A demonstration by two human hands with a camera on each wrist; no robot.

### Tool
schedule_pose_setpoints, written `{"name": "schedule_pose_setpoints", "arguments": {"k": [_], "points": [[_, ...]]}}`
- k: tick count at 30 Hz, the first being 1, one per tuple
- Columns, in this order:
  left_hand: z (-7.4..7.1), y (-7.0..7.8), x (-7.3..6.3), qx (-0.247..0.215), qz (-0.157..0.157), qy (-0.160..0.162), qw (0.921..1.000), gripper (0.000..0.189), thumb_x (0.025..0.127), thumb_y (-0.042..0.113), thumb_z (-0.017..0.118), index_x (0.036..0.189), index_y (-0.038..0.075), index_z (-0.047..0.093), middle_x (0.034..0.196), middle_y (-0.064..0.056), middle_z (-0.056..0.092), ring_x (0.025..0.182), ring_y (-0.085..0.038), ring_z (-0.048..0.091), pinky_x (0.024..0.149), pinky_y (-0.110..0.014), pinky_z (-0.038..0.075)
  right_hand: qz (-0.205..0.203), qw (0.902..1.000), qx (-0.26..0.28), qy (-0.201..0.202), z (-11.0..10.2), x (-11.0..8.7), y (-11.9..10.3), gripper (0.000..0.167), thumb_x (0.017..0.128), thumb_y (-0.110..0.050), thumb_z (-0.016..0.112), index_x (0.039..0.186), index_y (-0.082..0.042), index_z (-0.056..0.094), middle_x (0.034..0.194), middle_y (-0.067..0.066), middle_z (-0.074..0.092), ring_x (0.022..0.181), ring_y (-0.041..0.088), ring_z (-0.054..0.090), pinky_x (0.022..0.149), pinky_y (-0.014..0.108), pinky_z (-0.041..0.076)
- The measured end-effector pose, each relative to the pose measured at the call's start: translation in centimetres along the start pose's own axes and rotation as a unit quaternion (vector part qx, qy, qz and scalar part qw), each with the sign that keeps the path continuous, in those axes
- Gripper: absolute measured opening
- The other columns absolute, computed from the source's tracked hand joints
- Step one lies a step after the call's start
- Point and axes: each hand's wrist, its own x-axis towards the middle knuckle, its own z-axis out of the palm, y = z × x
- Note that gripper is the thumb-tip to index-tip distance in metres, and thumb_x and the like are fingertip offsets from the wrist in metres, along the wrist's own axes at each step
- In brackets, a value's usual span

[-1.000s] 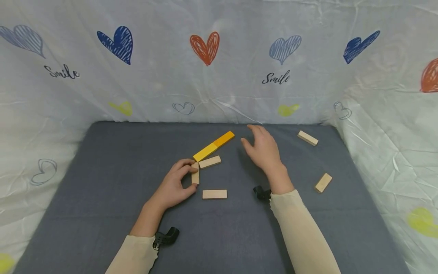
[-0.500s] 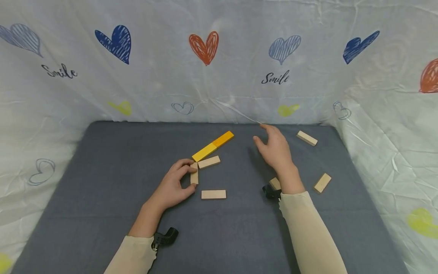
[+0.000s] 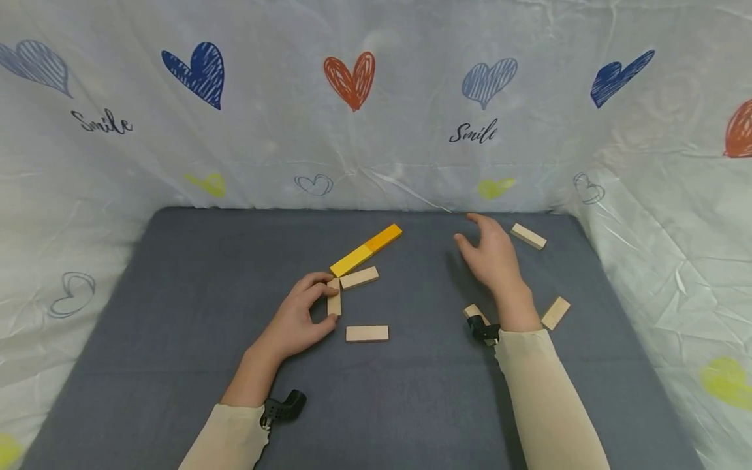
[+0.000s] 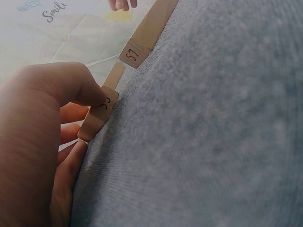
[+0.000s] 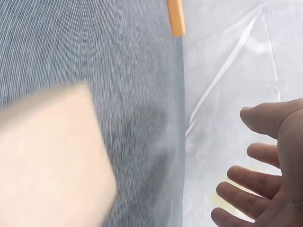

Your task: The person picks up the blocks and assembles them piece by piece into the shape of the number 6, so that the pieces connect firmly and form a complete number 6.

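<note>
My left hand [image 3: 302, 320] pinches a plain wooden block [image 3: 334, 301] between thumb and fingers. The block lies on the grey cloth, and its end carries handwritten marks [image 4: 105, 105] in the left wrist view. Just beyond it, a yellow block [image 3: 350, 261] and an orange block [image 3: 384, 237] form a slanting line, end to end. Another plain block [image 3: 360, 278] slants off from the held block's far end. To the right, my right hand [image 3: 492, 258] hovers above the cloth with fingers spread and nothing in them; the right wrist view shows its loose fingers [image 5: 253, 182].
A plain block [image 3: 367, 334] lies nearer me. One block [image 3: 473, 312] is partly hidden by the right wrist's camera. Further right lie two more blocks, one far back [image 3: 528, 236] and one beside the sleeve [image 3: 555, 313]. A white printed curtain [image 3: 405, 150] stands behind the table.
My right hand has moved right, away from the yellow and orange blocks, and a plain block has come into view by its wrist. The left hand keeps its place on its block.
</note>
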Motion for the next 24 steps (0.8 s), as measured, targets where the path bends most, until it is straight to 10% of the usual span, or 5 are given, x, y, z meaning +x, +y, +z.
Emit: {"name": "schedule_pose_setpoints", "arguments": {"k": [24], "points": [[0.0,0.1,0.0,0.001,0.001,-0.002,1.0000,0.041,0.093,0.009,0.084,0.132,0.009,0.072,0.155,-0.008,0.054,0.143,-0.034,0.050,0.114,-0.059,0.045,0.042,0.9985,-0.035,0.002,-2.9,-0.7,3.2,0.063,0.110,-0.029,0.067,0.161,0.002,0.048,0.162,0.030,0.047,0.150,0.051,0.043,0.119,0.069,0.037]]}}
